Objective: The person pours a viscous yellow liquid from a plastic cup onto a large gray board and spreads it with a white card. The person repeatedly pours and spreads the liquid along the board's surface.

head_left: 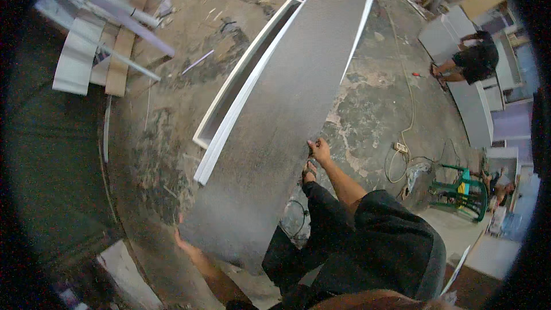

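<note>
A long dark grey-brown panel (275,92) stretches from close to my body toward the far end of the floor. My left hand (186,241) grips its near left edge, with the fingers partly hidden at the edge. Farther along the right edge, my right hand (318,149) is closed on the same panel. Beneath the panel's far part lies a long, shallow white-edged frame (229,103). White strips (241,95) run along the panel's left side, and another white edge (360,28) shows at its far right.
Boards and tubes (117,51) are piled at the left. A cable with a socket block (400,147) snakes over the stained floor (367,109) at right, near a green plastic chair (465,192). Farther back, another person (479,57) bends over grey panels (470,109).
</note>
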`<move>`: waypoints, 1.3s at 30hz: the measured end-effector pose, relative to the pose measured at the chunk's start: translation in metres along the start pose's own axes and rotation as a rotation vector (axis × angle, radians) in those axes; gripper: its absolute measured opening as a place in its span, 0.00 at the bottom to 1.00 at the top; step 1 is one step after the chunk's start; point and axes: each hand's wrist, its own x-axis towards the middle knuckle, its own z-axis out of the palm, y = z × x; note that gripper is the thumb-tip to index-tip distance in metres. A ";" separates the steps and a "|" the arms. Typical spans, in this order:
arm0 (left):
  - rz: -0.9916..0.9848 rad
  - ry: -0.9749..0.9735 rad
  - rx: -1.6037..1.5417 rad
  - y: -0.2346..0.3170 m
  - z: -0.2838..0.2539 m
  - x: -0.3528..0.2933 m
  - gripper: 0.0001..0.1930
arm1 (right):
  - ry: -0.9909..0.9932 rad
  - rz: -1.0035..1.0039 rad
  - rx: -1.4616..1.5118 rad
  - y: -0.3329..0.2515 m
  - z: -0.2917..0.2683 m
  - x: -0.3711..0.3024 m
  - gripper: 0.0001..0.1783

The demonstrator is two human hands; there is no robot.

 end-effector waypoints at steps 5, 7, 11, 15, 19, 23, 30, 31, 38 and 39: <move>0.011 0.202 0.092 -0.020 -0.012 0.020 0.36 | 0.137 -0.007 0.097 -0.021 -0.026 -0.008 0.22; 0.028 0.251 0.111 -0.015 -0.017 0.013 0.36 | 0.132 -0.008 0.147 -0.037 -0.018 -0.015 0.23; 0.004 0.278 0.112 -0.029 -0.025 0.011 0.36 | 0.191 -0.064 0.072 -0.024 -0.024 -0.013 0.22; 0.006 0.308 0.137 -0.028 -0.027 0.016 0.36 | 0.161 -0.003 0.102 -0.017 -0.017 -0.020 0.22; 0.013 0.315 0.157 -0.024 -0.023 0.024 0.36 | 0.131 0.039 0.156 -0.023 -0.010 -0.020 0.20; -0.015 0.263 0.153 -0.022 -0.022 0.034 0.36 | 0.235 -0.035 0.179 -0.014 -0.010 -0.010 0.21; -0.097 0.134 0.192 -0.004 -0.019 0.039 0.34 | 0.300 -0.067 0.078 -0.032 -0.002 -0.004 0.25; 0.047 0.062 0.339 -0.009 -0.019 0.041 0.34 | 0.290 -0.080 0.036 -0.025 -0.002 0.001 0.27; -0.016 0.260 0.355 -0.010 -0.027 0.040 0.29 | 0.259 -0.086 0.013 -0.014 0.008 -0.008 0.31; -0.009 0.283 0.379 -0.008 -0.028 0.038 0.29 | 0.250 -0.067 0.020 -0.023 0.008 -0.014 0.31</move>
